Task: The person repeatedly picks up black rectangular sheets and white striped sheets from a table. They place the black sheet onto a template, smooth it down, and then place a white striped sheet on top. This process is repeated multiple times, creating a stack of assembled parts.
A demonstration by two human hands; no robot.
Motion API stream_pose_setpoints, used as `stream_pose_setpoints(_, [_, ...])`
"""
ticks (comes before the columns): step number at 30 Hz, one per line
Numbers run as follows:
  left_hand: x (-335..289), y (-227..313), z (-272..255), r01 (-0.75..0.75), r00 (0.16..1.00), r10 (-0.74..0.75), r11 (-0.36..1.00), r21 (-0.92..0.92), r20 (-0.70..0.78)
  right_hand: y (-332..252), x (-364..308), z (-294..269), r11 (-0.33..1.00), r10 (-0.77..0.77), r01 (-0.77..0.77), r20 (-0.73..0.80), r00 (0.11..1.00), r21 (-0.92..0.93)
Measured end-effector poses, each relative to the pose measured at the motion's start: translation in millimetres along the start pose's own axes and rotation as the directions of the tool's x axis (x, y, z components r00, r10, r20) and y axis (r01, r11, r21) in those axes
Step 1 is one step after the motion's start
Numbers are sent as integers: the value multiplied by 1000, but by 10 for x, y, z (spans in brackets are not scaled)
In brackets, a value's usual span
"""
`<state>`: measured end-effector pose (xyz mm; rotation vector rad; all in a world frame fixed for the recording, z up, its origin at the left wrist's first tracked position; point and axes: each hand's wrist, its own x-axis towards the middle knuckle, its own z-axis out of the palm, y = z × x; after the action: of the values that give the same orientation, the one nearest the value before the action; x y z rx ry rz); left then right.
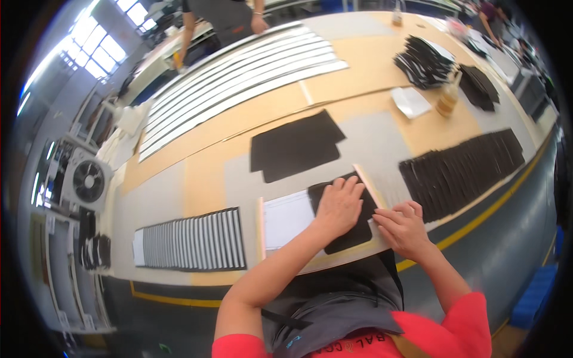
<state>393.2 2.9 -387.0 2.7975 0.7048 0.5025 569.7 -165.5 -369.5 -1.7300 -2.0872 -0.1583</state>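
My left hand [341,206] lies with fingers stretched over a flat black piece [351,238], pressing it down near the table's front edge. The piece covers the right part of a white sheet with thin drawn lines [286,221]. Pale strips run along both sides, a left strip [261,230] and a right strip [367,185]. My right hand [406,225] is at the black piece's right edge, fingers bent and tips together; what they pinch is too small to make out. Beyond both hands lies a larger black panel with notched corners [295,146].
Overlapping rows lie on either side: black pieces [462,173] right, pieces with pale bands [191,241] left. Farther back are long white strips [239,83], a black stack [424,62], a white paper [410,102] and a bottle [447,100]. Another person [224,21] stands across the table.
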Motion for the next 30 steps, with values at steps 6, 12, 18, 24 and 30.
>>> stream_pose_setpoints(6, [-203, -81, -420, 35, 968, -91, 973, -228, -236, -197, 267, -315, 1000, 3, -3, -8, 1000, 22])
stream_pose_setpoints(12, [-1082, -748, -1209, 164, 854, -199, 980, -114, -481, -338, 409, -417, 995, -103, 103, 17, 995, 10])
stream_pose_setpoints(18, [-3085, -2051, -2222, 675, 578, -523, 737, 8, -626, -754, 742, -234, 978, -207, 209, 78, 975, -15])
stream_pose_setpoints(24, [-5318, -3410, -3005, 980, 191, -744, 178, 87, -640, -1194, 1041, -77, 980, -194, 197, 179, 964, 3])
stream_pose_setpoints(30, [-5422, -3772, -2962, 957, 193, -896, 262, -125, -399, -1357, 1180, 20, 977, -158, 186, 234, 959, -105])
